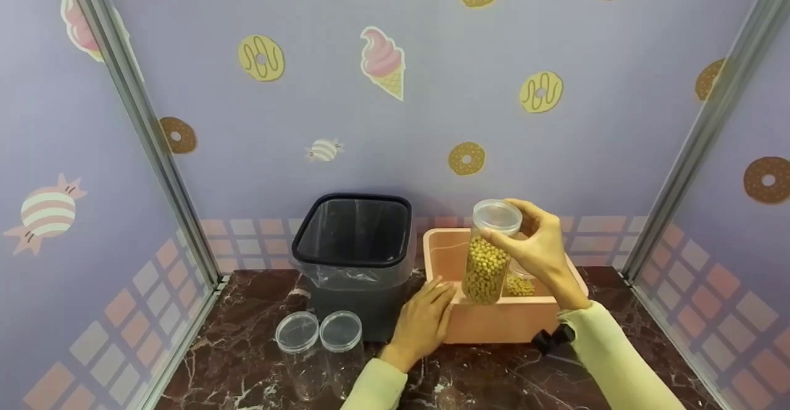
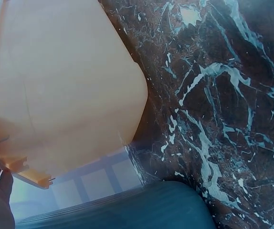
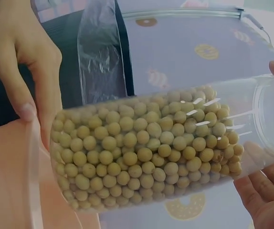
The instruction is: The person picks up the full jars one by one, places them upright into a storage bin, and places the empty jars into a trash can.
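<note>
Over the bin: your right hand (image 1: 538,246) holds a clear jar (image 1: 489,255) up by its top end, fingers curled round it just under the lid (image 1: 497,213).
Jar: upright with a slight tilt, filled most of the way with small yellow beans (image 3: 146,155) — its base hangs just above the bin's near wall.
Bin: a peach plastic bin (image 1: 494,326) on the dark marble counter (image 1: 247,348), with a second jar of beans (image 1: 519,281) standing inside it (mostly hidden behind your hand).
Left hand: your left hand (image 1: 424,323) rests against the bin's near left corner, fingers straight and relaxed, gripping nothing.
Hands together: apart — one low on the bin, one raised with the jar.
Left of the bin: a black wastebasket (image 1: 353,255) lined with a clear bag, touching or just beside the bin.
Near edge: two empty jars (image 1: 321,351) with lids stand side by side in front of the wastebasket.
</note>
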Tool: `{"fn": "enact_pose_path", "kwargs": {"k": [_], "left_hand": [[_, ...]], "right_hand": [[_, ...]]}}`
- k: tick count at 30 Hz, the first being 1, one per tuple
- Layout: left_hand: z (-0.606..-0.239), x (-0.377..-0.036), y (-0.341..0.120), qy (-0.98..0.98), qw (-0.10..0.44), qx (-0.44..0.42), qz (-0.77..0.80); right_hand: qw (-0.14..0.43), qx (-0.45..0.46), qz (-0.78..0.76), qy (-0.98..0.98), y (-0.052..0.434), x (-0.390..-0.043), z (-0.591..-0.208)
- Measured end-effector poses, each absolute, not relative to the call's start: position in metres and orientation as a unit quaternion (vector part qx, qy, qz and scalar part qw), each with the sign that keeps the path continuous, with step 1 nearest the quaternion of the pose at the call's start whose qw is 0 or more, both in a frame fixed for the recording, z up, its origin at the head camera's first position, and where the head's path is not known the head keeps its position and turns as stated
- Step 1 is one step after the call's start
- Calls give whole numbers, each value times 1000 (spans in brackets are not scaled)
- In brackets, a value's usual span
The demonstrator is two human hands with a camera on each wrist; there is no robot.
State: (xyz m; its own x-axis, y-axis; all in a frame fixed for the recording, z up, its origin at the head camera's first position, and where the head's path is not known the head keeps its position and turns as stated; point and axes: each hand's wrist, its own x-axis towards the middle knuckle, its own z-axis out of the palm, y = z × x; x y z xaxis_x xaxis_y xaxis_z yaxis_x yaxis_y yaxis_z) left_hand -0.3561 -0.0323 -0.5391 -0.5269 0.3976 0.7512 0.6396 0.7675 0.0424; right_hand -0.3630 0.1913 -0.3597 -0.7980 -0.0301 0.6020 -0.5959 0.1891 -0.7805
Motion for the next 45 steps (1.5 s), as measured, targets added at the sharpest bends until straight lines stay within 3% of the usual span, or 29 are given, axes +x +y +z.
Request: {"fn": "enact_pose_path", "kwargs": {"k": [8,18,34,45], "left_hand": [[-539,-356,-33,-860,384,-299,-153],[-537,-355,-32,-861,372,-304,-168],[-539,-356,-31,-860,373,-307,-164],[-539,-356,-31,-862,372,-303,-159]], "right_hand": [[240,205,572,-757,185,-390,-364],[217,176,587,-759,186,-410,-401],[187,153,552,-798,178,-417,-479],[185,130,461,-858,174,-420,-490]]}}
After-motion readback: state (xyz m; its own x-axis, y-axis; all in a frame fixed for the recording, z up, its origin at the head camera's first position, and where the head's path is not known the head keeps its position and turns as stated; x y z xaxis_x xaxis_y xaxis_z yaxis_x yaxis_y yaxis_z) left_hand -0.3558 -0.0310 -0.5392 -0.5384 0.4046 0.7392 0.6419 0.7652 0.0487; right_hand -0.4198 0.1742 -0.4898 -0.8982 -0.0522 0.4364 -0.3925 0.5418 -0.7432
